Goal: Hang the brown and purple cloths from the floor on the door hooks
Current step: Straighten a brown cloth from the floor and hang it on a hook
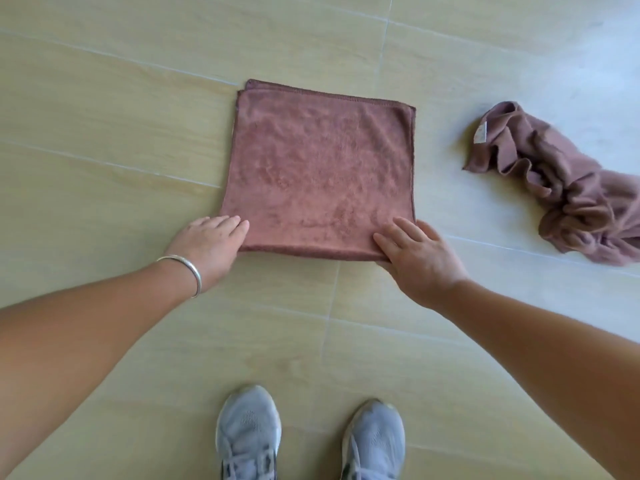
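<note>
A brown cloth [320, 168], folded into a neat square, lies flat on the tiled floor in front of me. My left hand [207, 245] rests at its near left corner, fingers laid on the fabric's edge. At the near right corner my right hand [417, 256] lies with straight, spread fingers on the cloth and the thumb at the front edge. A second cloth [568, 188], dull purple-brown with a small white label, lies crumpled on the floor to the right, apart from both hands. No door or hooks are in view.
My two grey sneakers [247, 434] [374, 441] stand on the floor at the bottom of the view, just behind the folded cloth. Beige tiles [104, 133] with pale grout lines stretch around on all sides.
</note>
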Demonstrator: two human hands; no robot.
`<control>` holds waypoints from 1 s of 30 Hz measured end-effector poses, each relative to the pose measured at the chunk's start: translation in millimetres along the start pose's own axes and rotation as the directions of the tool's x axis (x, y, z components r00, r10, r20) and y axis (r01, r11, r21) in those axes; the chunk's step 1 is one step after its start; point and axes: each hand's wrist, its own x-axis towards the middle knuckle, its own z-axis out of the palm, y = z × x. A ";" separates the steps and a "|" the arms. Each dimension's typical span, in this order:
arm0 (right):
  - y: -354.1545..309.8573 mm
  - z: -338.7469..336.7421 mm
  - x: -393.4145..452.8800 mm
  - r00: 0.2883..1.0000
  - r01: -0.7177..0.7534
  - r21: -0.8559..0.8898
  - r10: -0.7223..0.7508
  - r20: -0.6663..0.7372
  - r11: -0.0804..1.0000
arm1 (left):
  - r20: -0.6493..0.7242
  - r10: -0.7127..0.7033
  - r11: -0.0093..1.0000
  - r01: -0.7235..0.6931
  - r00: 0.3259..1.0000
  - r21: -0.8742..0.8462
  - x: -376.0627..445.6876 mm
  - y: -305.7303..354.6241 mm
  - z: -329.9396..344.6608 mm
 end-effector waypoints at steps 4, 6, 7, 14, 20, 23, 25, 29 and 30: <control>-13.7 -67.2 -41.4 0.997 0.004 0.024 -0.006 0.081 1.000 | 0.033 -0.026 1.000 0.026 0.999 -0.012 -61.5 -2.8 -55.9; -17.9 -105.0 -56.9 0.993 -0.021 0.019 0.019 0.116 1.000 | 0.088 -0.064 0.998 0.065 0.994 -0.015 -89.5 -6.2 -93.2; -20.3 -124.0 -63.4 0.991 -0.029 0.012 0.027 0.133 1.000 | 0.098 -0.077 0.996 0.081 0.992 -0.028 -102.5 -8.4 -111.9; -19.5 -281.8 -107.8 0.981 -0.065 -0.014 0.067 0.182 0.998 | 0.057 -0.084 0.983 0.092 0.995 -0.158 -184.7 -44.9 -260.2; -11.1 -478.9 -150.7 0.988 -0.021 -0.097 0.036 0.153 0.995 | -0.017 -0.017 0.996 0.015 1.000 -0.086 -262.6 -85.5 -445.2; -6.0 -576.6 -175.9 0.988 -0.085 -0.055 0.091 0.126 0.995 | -0.085 -0.015 0.998 0.009 0.996 -0.063 -304.0 -102.5 -538.1; -2.6 -638.4 -189.6 0.986 -0.137 -0.026 0.139 0.091 0.990 | -0.132 -0.024 0.996 0.012 0.991 -0.089 -329.9 -111.6 -597.0; 0.6 -749.5 -219.0 0.980 -0.196 0.011 0.196 -0.027 0.981 | -0.183 -0.040 0.998 0.031 0.982 -0.053 -381.9 -121.0 -701.6; 1.7 -774.4 -225.7 0.976 -0.206 0.010 0.207 -0.062 0.978 | -0.186 -0.046 0.999 0.042 0.981 -0.027 -394.3 -122.8 -724.3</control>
